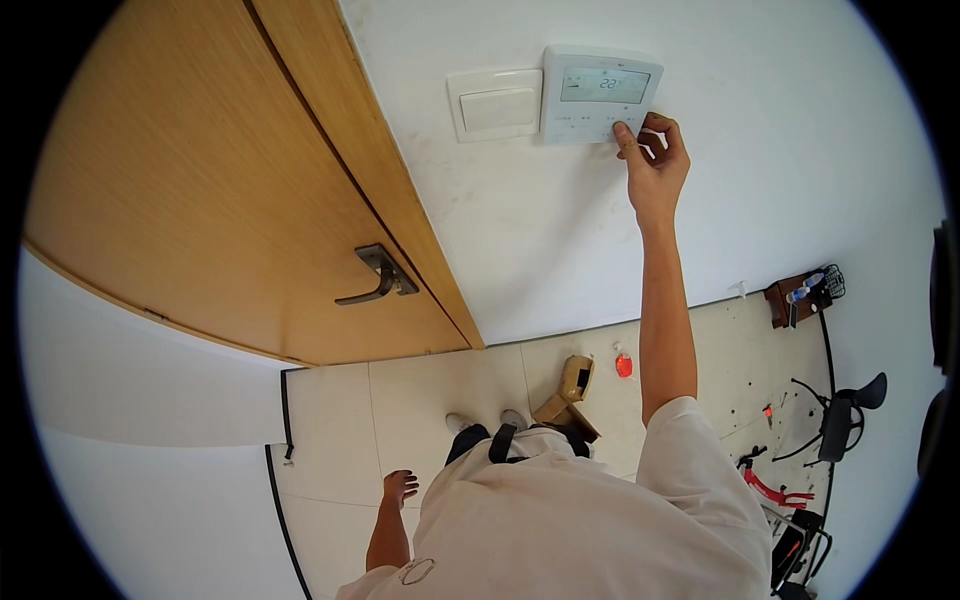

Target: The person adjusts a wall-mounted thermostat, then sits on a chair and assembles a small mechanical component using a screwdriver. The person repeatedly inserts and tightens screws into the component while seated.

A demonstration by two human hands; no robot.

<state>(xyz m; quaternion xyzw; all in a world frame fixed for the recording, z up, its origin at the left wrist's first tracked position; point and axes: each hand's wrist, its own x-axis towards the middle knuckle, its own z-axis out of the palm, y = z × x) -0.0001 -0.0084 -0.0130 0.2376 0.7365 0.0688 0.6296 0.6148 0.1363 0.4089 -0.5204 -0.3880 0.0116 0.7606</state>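
A white thermostat panel (575, 115) with a lit display is mounted on the wall. My right hand (660, 170) reaches up to its lower right corner. The thumb rests on the front near the buttons, and the curled fingers lie against the side edge. A white light switch (499, 107) sits just left of the panel. Down at my left side hangs my left hand (401, 486), holding nothing, its fingers slightly apart.
A wooden door (200, 180) with a dark lever handle (380, 278) stands to the left. On the tiled floor are cardboard boxes (577, 378) by my shoes and a red object (623, 365). A black chair (838, 425) and a small brown cabinet (785, 302) are at the right.
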